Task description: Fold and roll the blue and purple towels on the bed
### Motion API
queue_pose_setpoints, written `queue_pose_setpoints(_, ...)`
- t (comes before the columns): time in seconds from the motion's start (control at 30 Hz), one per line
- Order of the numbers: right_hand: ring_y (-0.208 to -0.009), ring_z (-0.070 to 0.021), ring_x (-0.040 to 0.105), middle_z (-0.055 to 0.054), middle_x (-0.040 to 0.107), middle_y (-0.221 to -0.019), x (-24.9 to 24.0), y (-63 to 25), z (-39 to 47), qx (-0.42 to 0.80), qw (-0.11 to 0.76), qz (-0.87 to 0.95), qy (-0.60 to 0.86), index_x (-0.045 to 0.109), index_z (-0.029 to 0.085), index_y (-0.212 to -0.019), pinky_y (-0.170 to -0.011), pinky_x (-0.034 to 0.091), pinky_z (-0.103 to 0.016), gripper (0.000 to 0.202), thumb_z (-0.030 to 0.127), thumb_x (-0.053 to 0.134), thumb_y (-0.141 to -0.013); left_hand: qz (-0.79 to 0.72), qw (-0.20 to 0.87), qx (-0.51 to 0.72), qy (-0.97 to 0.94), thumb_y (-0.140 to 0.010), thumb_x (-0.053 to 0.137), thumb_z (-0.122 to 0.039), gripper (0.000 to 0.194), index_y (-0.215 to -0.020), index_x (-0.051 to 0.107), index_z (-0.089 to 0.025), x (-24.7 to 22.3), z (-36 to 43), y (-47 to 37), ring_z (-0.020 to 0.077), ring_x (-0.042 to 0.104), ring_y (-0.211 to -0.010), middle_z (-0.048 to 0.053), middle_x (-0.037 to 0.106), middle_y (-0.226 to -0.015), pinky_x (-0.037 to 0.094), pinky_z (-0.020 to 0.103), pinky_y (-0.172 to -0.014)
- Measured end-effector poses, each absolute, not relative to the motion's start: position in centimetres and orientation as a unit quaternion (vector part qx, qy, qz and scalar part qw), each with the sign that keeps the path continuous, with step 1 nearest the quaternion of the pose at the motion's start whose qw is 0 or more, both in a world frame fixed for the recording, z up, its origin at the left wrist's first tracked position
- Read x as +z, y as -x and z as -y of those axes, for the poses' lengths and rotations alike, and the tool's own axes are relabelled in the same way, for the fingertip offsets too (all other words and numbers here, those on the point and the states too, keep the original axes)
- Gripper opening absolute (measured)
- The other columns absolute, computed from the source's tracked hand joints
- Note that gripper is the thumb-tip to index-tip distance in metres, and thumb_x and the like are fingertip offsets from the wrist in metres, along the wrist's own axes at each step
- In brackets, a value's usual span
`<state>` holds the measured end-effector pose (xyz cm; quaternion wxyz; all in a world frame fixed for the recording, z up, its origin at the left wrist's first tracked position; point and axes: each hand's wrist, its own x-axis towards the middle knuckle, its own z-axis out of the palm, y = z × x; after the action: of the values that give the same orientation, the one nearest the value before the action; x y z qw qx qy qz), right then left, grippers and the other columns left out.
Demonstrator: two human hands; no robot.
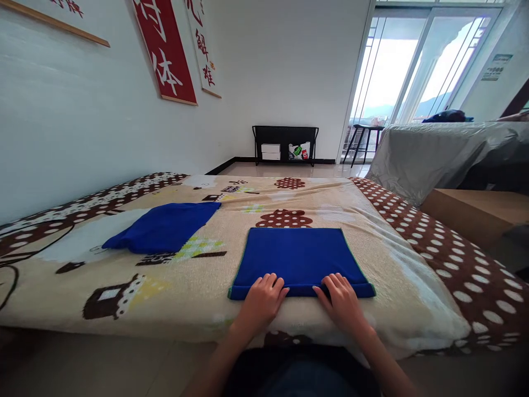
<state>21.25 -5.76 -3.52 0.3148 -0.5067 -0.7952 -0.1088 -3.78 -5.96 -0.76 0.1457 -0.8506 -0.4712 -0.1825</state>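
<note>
A blue towel (297, 255) with green-stitched edges lies flat on the patterned blanket (198, 309) in front of me. Its near edge is turned over into a narrow roll. My left hand (264, 296) grips this roll left of its middle, thumb toward the centre and fingers curled over the top. On the right part of the same roll, my right hand (339, 295) is closed in the same way. A second blue cloth (167, 227), loosely spread with a rumpled left side, rests farther off to the left, apart from both hands.
Brown polka-dot borders (446, 248) run along the blanket's sides. A cardboard box (475, 212) and plastic-covered furniture (417, 160) stand to the right. Against the far wall is a black rack (285, 138) holding white boxes and a bag. A dark stool (366, 135) stands by the glass door.
</note>
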Motion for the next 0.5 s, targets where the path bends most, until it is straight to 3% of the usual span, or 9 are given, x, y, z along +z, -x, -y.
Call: queue_pose_setpoints(0.5,-0.075,-0.0189,0.057,-0.002,0.061,-0.075,-4.6,-28.9,5.1,-0.162,0.266,0.771,0.555,0.055,0.021,-0.076,-0.072,0.037,-0.031,0.043,0.057,0.049,-0.098,0.547,0.123,-0.181,0.808,-0.105,0.038,-0.039,0.041,-0.077,0.062,-0.020,-1.0,6.0,11.3,0.0199,0.058,-0.075,0.003,0.062,-0.078,0.039,0.033,-0.071)
